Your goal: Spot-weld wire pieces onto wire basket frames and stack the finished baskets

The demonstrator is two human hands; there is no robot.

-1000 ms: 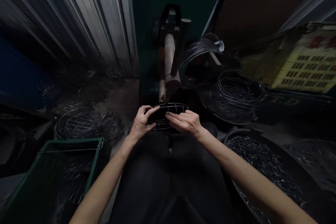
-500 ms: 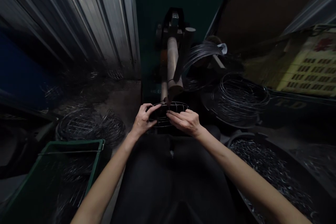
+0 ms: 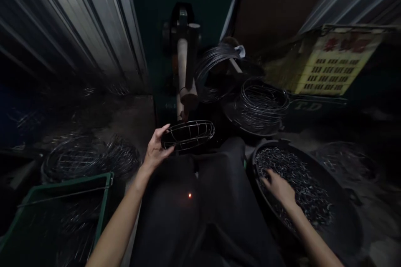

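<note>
At the bottom of the frame I see dark trousers [image 3: 219,192] with a small orange spot [image 3: 189,195] glowing on them, and at lower left a green crate [image 3: 105,204] with dim wire pieces inside. At lower right my right hand [image 3: 282,190] is over a black basin [image 3: 347,225] heaped with small curved metal pieces [image 3: 300,175]; its fingers are curled, and I cannot tell whether they pinch one. In the centre, just past the knees, my left hand [image 3: 156,147] pinches the left end of a round wire cage [image 3: 189,130], holding it tilted in that single grip. Beyond the crate, wire hoops [image 3: 75,158] lie in a heap.

Directly behind the cage, the machine's lower arm [image 3: 180,108] blocks my way forward, with a thicker cylinder [image 3: 182,66] above it; I cannot tell whether cage and arm touch. Right of centre, a second tub [image 3: 232,119] holds loose wire rings [image 3: 265,100], near a wire coil [image 3: 216,56]. Farther back are a yellow crate [image 3: 332,71] at upper right, the green machine body [image 3: 150,8] at top centre and corrugated sheeting [image 3: 78,21] at upper left.
</note>
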